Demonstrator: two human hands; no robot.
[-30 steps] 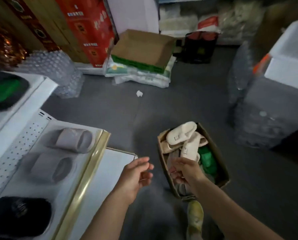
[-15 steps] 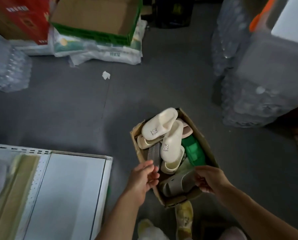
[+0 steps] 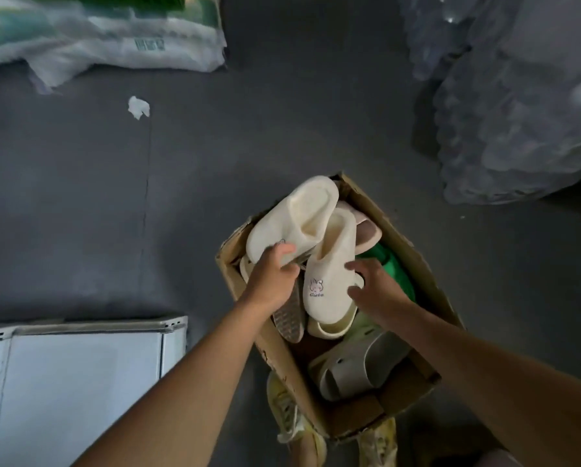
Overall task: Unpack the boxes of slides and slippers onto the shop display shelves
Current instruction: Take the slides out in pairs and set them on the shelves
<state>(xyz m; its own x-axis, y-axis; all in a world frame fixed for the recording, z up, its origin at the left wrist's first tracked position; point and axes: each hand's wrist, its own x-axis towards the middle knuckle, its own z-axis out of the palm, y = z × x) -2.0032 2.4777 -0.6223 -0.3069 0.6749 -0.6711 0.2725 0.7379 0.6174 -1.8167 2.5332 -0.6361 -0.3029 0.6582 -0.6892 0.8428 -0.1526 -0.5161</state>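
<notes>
Cardboard box (image 3: 414, 261), lower centre of the frame, on the grey floor (image 3: 147, 203); long axis from lower centre toward upper centre-right, walls creased and torn along the left rim.

Upper cream slipper (image 3: 292, 220), smooth moulded foam, rounded and thick-soled; long axis from lower left to upper right, lying across the far left corner of the box. Left hand (image 3: 272, 281) with fingers curled round its lower end.

Second cream slipper (image 3: 329, 264), same material, small printed rabbit mark on the strap; long axis near vertical in the frame, tilted over the other contents. Right hand (image 3: 378, 291) just beside its right edge, fingers spread and lightly bent, gripping nothing.

Green slipper (image 3: 395, 267) at the right wall of the box; grey perforated slide (image 3: 356, 365) in the near end; ribbed sole (image 3: 287, 315) at the left wall.

White metal shelf (image 3: 80, 382), flat and perforated, lower left of the frame.
</notes>
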